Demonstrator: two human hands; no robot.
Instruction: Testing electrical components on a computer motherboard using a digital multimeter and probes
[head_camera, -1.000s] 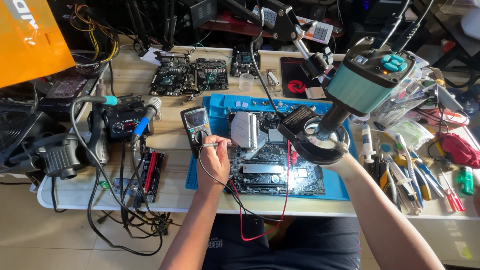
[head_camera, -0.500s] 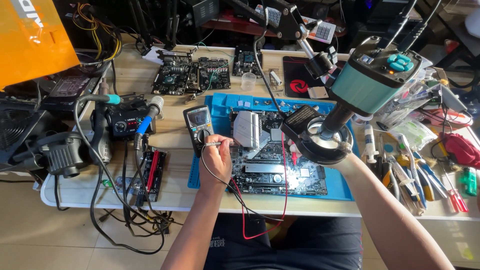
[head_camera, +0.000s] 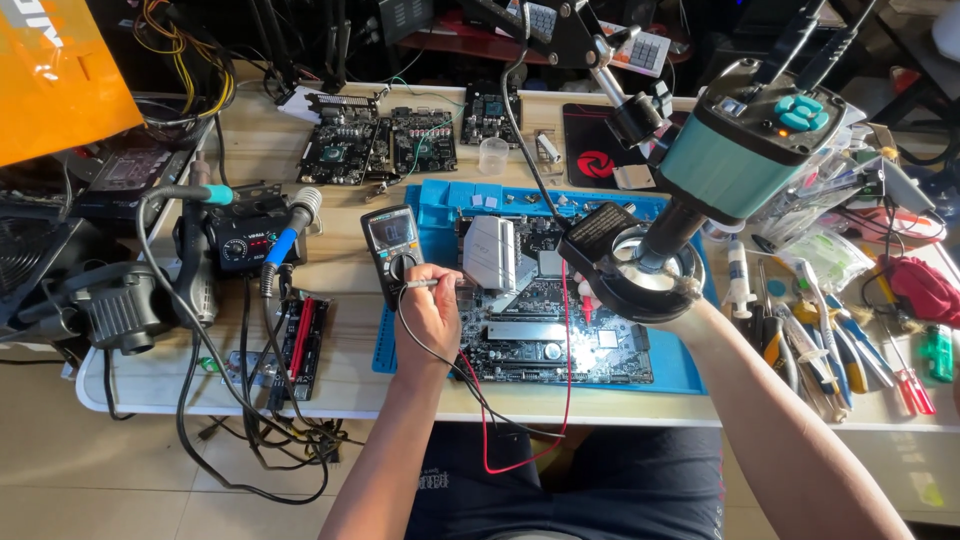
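Centrally, a motherboard lies on the blue repair mat, a multimeter at its left. Left hand grips a black probe; right hand, mostly hidden under the microscope's ring light, seemingly holds a red probe.

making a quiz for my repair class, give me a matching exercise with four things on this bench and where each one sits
Things:
1. large dark computer circuit board
2. dark handheld multimeter with a round dial
3. small clear plastic cup
4. thin metal-tipped test probe

Places:
A. held in the fingers of the left hand
B. lying on the blue rubber work mat
C. just left of the blue mat, by the left hand
D. on bare wood behind the blue mat, near smaller circuit boards

Pairs: 1-B, 2-C, 3-D, 4-A
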